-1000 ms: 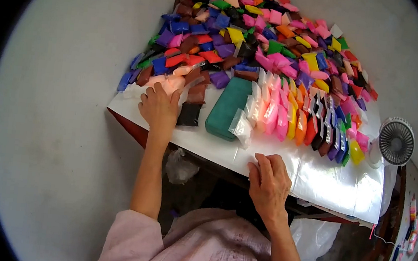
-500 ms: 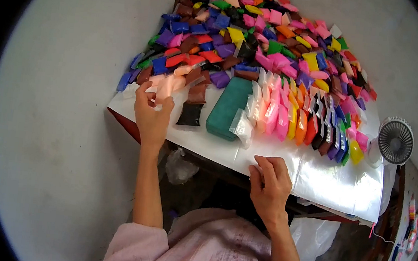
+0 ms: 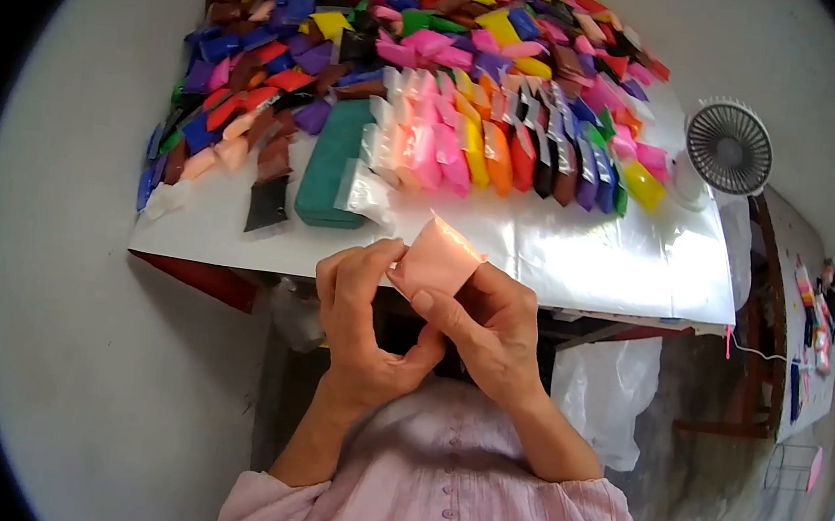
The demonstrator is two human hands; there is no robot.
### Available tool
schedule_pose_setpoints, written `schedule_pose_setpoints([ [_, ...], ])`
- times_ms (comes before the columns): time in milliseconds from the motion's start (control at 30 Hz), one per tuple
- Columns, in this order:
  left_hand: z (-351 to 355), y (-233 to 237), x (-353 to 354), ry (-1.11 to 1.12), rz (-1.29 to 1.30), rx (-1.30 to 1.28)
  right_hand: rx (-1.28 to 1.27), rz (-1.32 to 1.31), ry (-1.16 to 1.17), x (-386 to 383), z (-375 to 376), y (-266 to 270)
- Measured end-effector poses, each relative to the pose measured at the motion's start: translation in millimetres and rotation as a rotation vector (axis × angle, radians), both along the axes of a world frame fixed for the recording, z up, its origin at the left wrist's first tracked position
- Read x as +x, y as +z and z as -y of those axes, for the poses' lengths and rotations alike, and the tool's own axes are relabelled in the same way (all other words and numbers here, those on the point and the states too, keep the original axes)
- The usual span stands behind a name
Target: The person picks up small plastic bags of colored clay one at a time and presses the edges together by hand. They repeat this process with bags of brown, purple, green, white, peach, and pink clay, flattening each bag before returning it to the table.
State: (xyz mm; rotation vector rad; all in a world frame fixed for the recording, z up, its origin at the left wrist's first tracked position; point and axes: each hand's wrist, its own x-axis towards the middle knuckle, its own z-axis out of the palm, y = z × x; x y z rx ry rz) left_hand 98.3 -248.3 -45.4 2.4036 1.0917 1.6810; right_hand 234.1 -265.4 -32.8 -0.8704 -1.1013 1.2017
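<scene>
A peach-coloured packet [image 3: 438,257] is held up in front of the table's near edge, between both hands. My left hand [image 3: 367,316] pinches its left edge with closed fingers. My right hand [image 3: 491,333] grips its lower right part, the thumb lying across the front. Just beyond, a clear packet of white stuff [image 3: 369,194] leans on a teal case [image 3: 334,167]. To the right of the case stands a row of upright packets, among them pink, yellow [image 3: 472,155], orange, red, black and blue ones.
A large heap of coloured packets [image 3: 301,13] covers the back of the white-topped table [image 3: 538,262]. A black packet [image 3: 267,204] lies left of the case. At the right stands a small white fan [image 3: 728,148]; a plastic bag [image 3: 606,394] hangs below the table edge.
My left hand has come from the left side of the table to the middle with a peach packet, and my right hand now grips it too. The view has shifted, so the table appears higher and further left.
</scene>
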Motion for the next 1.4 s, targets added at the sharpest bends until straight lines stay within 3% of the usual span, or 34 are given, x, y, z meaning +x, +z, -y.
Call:
schedule_pose_setpoints([
  [133,4.9,1.1,8.3,-0.286,0.417,-0.48,0.115,0.029,-0.114,8.3,4.1,-13.0],
  [267,9.3,-6.0,9.2,-0.588,0.652,-0.76,0.182,0.153,-0.134,16.4,7.0,-13.9],
  [433,11.9,-2.9,11.8,-0.604,0.746,-0.806,0.077,0.1,-0.103,21.1,11.8,-12.7],
  [733,14.1,-10.7,15.7,-0.652,0.681,-0.823,0.32,0.384,-0.28,33.4,15.3,-9.8],
  [833,14.9,-8.8,15.9,-0.636,0.669,-0.822,0.196,0.403,-0.206,37.7,16.6,-3.8],
  [967,17.1,-5.4,13.9,-0.619,0.555,-0.874,0.269,0.293,-0.205,32.5,13.2,-8.7],
  [1233,13.5,-14.2,15.4,-0.607,0.513,-0.756,0.344,0.356,-0.178,39.7,14.1,-13.6],
  [1400,9.2,-10.7,20.1,-0.507,0.475,-0.609,0.539,0.526,-0.335,38.9,15.4,-7.1],
])
